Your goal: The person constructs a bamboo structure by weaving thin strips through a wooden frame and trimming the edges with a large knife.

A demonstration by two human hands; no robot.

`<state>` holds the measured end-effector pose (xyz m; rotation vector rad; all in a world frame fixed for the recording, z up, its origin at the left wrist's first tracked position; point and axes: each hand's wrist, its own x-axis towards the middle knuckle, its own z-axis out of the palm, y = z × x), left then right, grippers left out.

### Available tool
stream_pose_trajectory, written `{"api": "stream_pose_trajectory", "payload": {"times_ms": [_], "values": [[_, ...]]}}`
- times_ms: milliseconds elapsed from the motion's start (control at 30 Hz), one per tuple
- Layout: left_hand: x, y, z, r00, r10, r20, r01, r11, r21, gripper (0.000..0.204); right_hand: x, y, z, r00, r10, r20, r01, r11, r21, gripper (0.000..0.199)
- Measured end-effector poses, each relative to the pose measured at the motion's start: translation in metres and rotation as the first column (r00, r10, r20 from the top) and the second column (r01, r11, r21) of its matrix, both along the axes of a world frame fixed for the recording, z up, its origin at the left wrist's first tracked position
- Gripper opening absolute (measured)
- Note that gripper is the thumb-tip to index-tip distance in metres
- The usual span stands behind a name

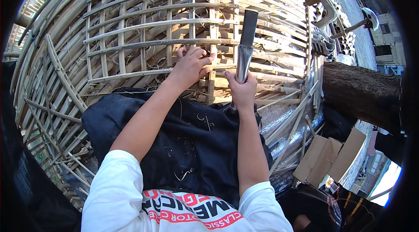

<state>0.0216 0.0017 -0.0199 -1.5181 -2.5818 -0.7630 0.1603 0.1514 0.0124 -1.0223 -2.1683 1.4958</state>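
Observation:
A bamboo lattice point(146, 26) of crossed split strips lies in front of me. My left hand point(192, 66) is at its near edge, fingers bent around an upright bamboo strip point(211, 84). My right hand point(242, 91) is closed around the tubular metal handle of a square-tipped knife point(248, 29). Its dark flat blade points up and away from me, over the lattice. The two hands are a short way apart. Black cloth point(174, 140) covers my lap below them, with a few pale shavings on it.
Many curved bamboo strips point(52, 83) spread on the left. To the right are a thick log point(362, 92), an open cardboard box point(325, 158) and a stack of bamboo tubes point(347, 42). A hammer-like tool point(360, 24) stands beyond. Another person's dark shirt point(314, 208) shows at lower right.

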Motion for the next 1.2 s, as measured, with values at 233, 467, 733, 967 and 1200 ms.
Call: {"api": "stream_pose_trajectory", "payload": {"times_ms": [233,467,733,967,1200], "values": [[-0.001,-0.003,0.0,0.998,0.032,-0.046,-0.032,0.999,0.008,0.039,0.027,-0.029,-0.023,0.995,-0.092,0.03,0.093,0.995,-0.026,0.033],[0.003,0.0,-0.003,0.997,0.06,-0.049,-0.058,0.998,0.025,0.035,-0.002,-0.021,-0.034,0.975,-0.167,-0.147,0.174,0.984,0.034,0.027],[0.004,0.001,-0.002,0.997,0.056,-0.048,-0.054,0.998,0.042,0.03,0.037,0.028,-0.029,0.95,-0.268,-0.159,0.295,0.937,0.184,0.022],[-0.001,0.001,-0.006,0.997,0.055,-0.06,-0.051,0.997,0.062,0.029,0.058,0.049,-0.065,0.963,-0.271,0.001,0.271,0.962,-0.046,0.023],[0.001,0.0,-0.005,0.995,0.047,-0.093,-0.044,0.998,0.045,0.028,0.12,0.033,0.053,0.929,-0.253,0.269,0.205,0.959,0.194,0.029]]}}
